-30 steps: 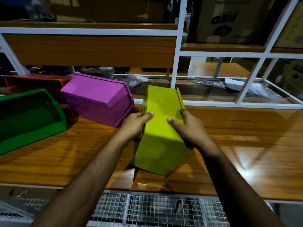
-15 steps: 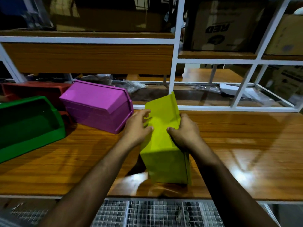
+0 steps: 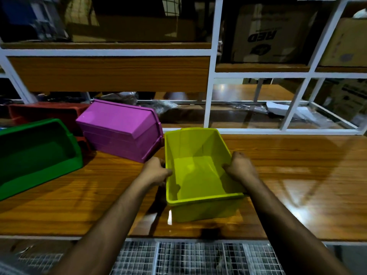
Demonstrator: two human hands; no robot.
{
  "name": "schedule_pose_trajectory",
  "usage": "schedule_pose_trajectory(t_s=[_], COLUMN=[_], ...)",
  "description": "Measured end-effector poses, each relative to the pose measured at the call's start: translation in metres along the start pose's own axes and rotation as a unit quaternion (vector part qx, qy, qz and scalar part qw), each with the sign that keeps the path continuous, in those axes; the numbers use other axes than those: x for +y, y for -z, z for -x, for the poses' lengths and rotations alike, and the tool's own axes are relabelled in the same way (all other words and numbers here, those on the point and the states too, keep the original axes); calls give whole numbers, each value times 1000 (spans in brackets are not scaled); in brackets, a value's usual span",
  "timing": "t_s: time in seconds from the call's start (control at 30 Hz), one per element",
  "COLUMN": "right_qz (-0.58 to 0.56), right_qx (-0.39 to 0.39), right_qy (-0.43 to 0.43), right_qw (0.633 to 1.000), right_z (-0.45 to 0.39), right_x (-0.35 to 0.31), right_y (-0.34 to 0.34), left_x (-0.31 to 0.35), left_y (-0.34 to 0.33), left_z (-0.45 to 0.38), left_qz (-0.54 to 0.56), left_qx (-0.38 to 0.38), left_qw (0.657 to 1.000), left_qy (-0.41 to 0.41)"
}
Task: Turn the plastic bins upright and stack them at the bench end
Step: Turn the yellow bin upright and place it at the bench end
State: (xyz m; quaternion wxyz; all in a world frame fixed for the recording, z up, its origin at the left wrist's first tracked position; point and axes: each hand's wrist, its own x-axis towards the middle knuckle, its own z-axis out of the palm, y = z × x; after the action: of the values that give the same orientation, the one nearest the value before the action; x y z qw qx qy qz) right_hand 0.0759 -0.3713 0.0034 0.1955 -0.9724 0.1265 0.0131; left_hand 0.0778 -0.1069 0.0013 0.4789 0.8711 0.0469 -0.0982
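Note:
A lime-yellow plastic bin (image 3: 198,175) stands upright with its opening facing up, near the front edge of the wooden bench (image 3: 297,185). My left hand (image 3: 155,171) grips its left rim and my right hand (image 3: 239,167) grips its right rim. To the left a purple bin (image 3: 119,128) lies upside down. A green bin (image 3: 35,151) stands upright at the far left, and a red bin (image 3: 45,112) sits behind it, partly hidden.
A white metal shelf frame (image 3: 210,76) rises behind the bench, with cardboard boxes (image 3: 268,32) on its upper shelf. Plastic wrapping (image 3: 282,110) lies on the low shelf beyond. A wire mesh (image 3: 188,259) runs below the bench's front edge.
The yellow bin went from lying bottom-up, through tilted on its end, to upright with its opening up. Both hands shifted from its base to its side rims.

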Motion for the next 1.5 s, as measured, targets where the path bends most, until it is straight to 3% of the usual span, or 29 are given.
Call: schedule_pose_trajectory(t_s=[0.17, 0.27, 0.33, 0.4, 0.47, 0.57, 0.83, 0.97, 1.1, 1.2, 1.33, 1.4, 1.5], right_qz=[-82, -63, -39, -21, -8, 4, 17, 5, -16, -6, 64, 78, -3], right_qx=[21, 22, 11, 1, -5, -28, -99, -84, -6, 35, 26, 52, 129], right_qy=[-14, 13, 32, 55, 86, 138, 273, 288, 271, 243, 169, 132, 80], right_qw=[996, 998, 999, 998, 996, 990, 957, 954, 962, 969, 983, 987, 988], right_z=[-11, -18, -22, -24, -24, -23, -11, -12, -17, -13, 3, 10, 10], right_x=[9, 16, 22, 25, 24, 17, -8, -11, -10, -7, 1, 5, 13], right_y=[-5, 0, 3, 9, 14, 18, 15, 10, 6, 8, 3, -5, -16], left_x=[-9, -10, -2, 11, 26, 40, 56, 52, 48, 39, 32, 29, 21], left_y=[-6, -6, -4, -4, -8, -22, -50, -53, -48, -37, -22, -15, 1], left_z=[-13, -16, -10, -3, 0, -4, -18, -22, -28, -34, -35, -35, -37], left_qz=[1, -89, -147, -182, -203, -244, -450, -457, -463, -459, -451, -402, -277], left_qx=[1, 55, 138, 174, 144, 84, -9, 22, 85, 131, 170, 187, 179], left_qw=[1000, 993, 970, 934, 909, 894, 828, 835, 838, 849, 863, 893, 944], left_qy=[-24, -55, -137, -255, -335, -367, -334, -307, -277, -226, -148, -81, -8])
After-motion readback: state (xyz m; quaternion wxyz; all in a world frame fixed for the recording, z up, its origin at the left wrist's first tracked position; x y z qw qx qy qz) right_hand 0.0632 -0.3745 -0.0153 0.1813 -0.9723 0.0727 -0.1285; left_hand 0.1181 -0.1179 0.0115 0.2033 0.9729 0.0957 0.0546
